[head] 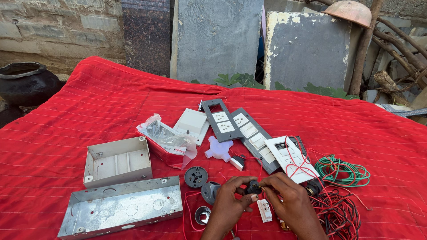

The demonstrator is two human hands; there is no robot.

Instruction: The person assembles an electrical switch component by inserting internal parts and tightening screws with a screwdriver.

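Both my hands meet low in the middle of the view over a red cloth (89, 98). My left hand (229, 200) and my right hand (291, 202) pinch a small black electrical part (254, 187) between their fingertips, with thin red wire (297, 166) running from it. A small white switch module (265, 210) lies just below the hands. A grey round fitting (209, 192) sits beside my left hand.
Two open metal boxes (118, 161) (122, 206) lie at left. A plastic bag (171, 144), white plates (192, 125), a grey switch frame (251, 133), a black round socket (195, 176) and coils of green (342, 171) and red-black wire (338, 213) surround the hands. A black pot (26, 82) stands far left.
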